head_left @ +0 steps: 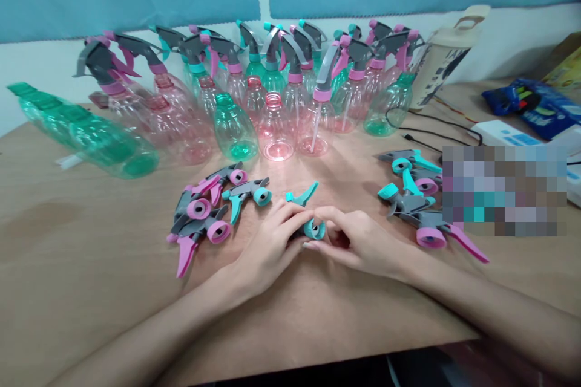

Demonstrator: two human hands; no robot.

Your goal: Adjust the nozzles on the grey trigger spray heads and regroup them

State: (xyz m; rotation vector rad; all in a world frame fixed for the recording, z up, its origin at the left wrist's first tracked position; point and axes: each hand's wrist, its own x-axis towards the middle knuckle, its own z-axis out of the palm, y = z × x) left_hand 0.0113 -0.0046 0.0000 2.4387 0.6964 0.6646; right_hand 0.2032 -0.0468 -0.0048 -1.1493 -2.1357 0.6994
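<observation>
Near the front middle of the table, a teal and grey spray head [314, 229] is held between both hands. My left hand [282, 231] wraps round its grey body, with the teal trigger sticking up beyond the fingers. The thumb and index finger of my right hand [351, 236] close on the teal collar, which faces right. Several pink and teal spray heads [200, 208] lie to the left of my left hand. More spray heads [415, 205] lie to the right of my right hand.
Behind the hands stand open bottles, including a green one [235, 130] and a pink one [278, 133]. Several bottles with spray heads fitted [318, 109] stand among and behind them. Green bottles [104, 139] are at the left. A tumbler [442, 66], a black cable and a blue packet [540, 109] are at the back right.
</observation>
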